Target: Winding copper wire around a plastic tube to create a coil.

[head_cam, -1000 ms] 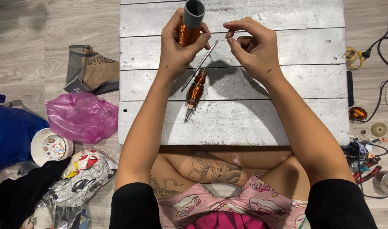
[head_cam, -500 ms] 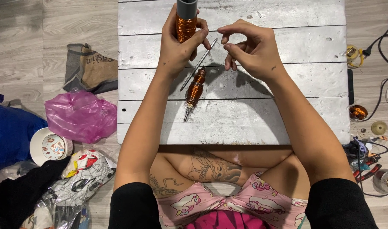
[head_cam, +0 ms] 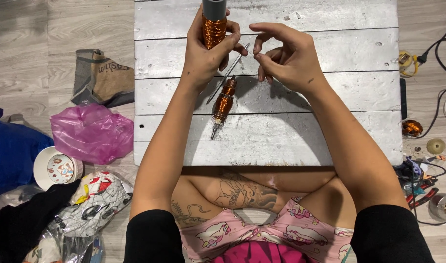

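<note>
Left hand (head_cam: 208, 53) fingers closed round copper-wound grey tube (head_cam: 214, 22), now raised nearer the whitewashed board's (head_cam: 330, 131) far edge | right hand (head_cam: 289, 58) pinching, thumb to forefinger, wire unseen, drawn back rightward | second coil (head_cam: 223, 103) on board: winding continues.

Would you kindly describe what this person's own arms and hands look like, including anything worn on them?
Both arms are bare from the upper arm down, with short black sleeves ending above the elbows. The left hand and right hand are bare: no gloves, rings, watch or bracelets show. The right hand carries a few small dark specks on its back. No tattoos are visible on the arms themselves.
</note>
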